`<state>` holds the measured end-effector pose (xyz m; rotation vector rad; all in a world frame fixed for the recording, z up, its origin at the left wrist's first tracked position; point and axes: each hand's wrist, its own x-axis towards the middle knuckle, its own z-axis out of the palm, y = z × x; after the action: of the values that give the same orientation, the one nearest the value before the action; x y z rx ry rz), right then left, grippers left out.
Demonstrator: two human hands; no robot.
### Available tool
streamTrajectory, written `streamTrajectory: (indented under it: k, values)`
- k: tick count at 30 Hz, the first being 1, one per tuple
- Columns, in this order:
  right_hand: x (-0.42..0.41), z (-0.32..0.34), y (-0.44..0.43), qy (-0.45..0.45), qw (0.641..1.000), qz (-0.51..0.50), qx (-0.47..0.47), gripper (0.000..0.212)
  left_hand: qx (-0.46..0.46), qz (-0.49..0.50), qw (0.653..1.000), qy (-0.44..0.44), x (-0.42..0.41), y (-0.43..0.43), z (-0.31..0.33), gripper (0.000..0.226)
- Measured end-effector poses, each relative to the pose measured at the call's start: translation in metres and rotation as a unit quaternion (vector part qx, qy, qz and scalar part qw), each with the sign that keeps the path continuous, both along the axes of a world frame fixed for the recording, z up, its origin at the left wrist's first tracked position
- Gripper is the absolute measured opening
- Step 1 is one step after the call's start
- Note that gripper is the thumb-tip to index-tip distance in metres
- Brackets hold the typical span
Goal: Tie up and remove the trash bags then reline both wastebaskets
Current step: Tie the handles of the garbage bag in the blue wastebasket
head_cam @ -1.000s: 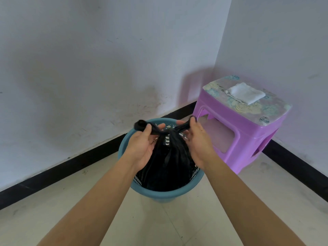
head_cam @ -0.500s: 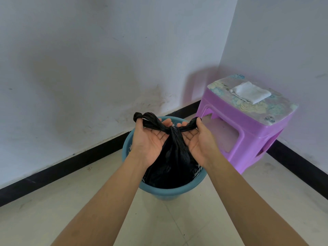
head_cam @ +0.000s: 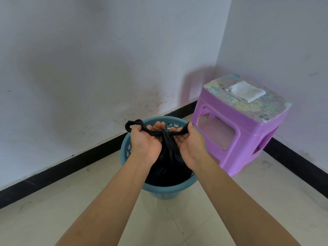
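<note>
A black trash bag (head_cam: 167, 166) sits inside a blue perforated wastebasket (head_cam: 159, 189) in the corner of the room. Its top is gathered into a knot between my hands, with one twisted ear running out to each side. My left hand (head_cam: 143, 142), palm up, grips the left ear, whose loop sticks out past my thumb. My right hand (head_cam: 190, 143), also palm up, grips the right ear. Both hands are above the basket's mouth, pulling the ears apart. Only one wastebasket is in view.
A purple plastic stool (head_cam: 237, 134) stands just right of the basket, against the right wall, with a folded white cloth (head_cam: 245, 91) on its patterned top. White walls with a black baseboard (head_cam: 71, 166) close the corner. Pale tiled floor lies in front.
The knot has drawn tighter as my hands turned palm up and pulled the bag's ears apart. The bag's neck has been lifted a little higher above the basket.
</note>
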<state>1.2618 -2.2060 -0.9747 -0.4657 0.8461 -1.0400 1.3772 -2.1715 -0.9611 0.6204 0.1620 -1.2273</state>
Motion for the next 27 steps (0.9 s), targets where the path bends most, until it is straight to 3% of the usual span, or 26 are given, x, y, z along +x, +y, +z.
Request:
streamTrajectory:
  k: [5,9,14,16,21,23,25,27]
  values:
    - [-0.013,-0.001,-0.012,-0.114,0.985,-0.104,0.071,0.032,0.068,0.041,0.997,0.014,0.013,0.005,-0.011,0.040]
    - [-0.061,-0.012,-0.039,-0.022,0.978,-0.180,0.099,0.034,0.182,0.084,0.977,-0.075,0.053,0.017,-0.017,0.036]
    - [-0.089,-0.029,-0.054,0.130,0.973,-0.185,0.054,0.030,0.203,0.057,0.954,-0.214,0.066,0.018,-0.014,0.038]
    - [-0.085,-0.032,-0.051,0.194,0.968,-0.156,0.000,0.028,0.197,0.049,0.951,-0.234,0.062,0.018,-0.015,0.036]
    - [-0.071,-0.008,-0.043,0.206,0.968,-0.069,-0.123,0.030,0.070,0.014,0.980,-0.187,0.055,0.014,-0.011,0.016]
    - [-0.063,0.000,-0.040,0.282,0.937,-0.023,-0.204,0.030,0.034,-0.021,0.971,-0.236,0.044,0.013,-0.005,0.011]
    - [-0.056,0.000,-0.037,0.374,0.889,0.014,-0.265,0.034,0.058,-0.062,0.938,-0.335,0.032,0.012,-0.005,0.010]
    - [-0.052,-0.002,-0.034,0.436,0.852,0.050,-0.286,0.043,0.116,-0.113,0.892,-0.421,0.025,0.011,-0.013,0.024]
